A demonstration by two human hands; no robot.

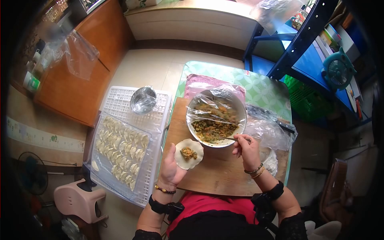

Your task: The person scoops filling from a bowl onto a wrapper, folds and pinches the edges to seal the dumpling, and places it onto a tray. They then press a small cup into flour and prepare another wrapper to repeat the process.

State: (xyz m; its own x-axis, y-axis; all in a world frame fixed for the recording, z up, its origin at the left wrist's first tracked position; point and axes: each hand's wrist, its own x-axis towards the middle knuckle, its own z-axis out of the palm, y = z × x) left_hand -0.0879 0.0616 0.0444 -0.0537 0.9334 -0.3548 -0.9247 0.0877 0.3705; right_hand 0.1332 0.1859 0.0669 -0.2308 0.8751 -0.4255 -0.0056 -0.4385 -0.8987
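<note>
- Since its centre carries a loose mound of mixed filling [188, 153], the round, pale dough wrapper [182, 161] lies nearly flat on the left hand [171, 172], above the brown wooden board [212, 176], probably so nothing spills.
- That hand's grip is wide, thumb apart, the fingers hidden underneath as support.
- The right hand [247, 151] has its grip closed on a thin, dark utensil [229, 139], angled into the white round bowl [240, 129], handy for scooping.
- Clear plastic film [216, 96] covers the bowl's far part, seemingly to shield the filling while leaving the near side reachable.
- White flour [272, 162] sits beside the right forearm, perhaps against sticking.
- Left of the green patterned table [260, 86], folded dumplings [120, 146] lie in rows, likely for easy placing.
</note>
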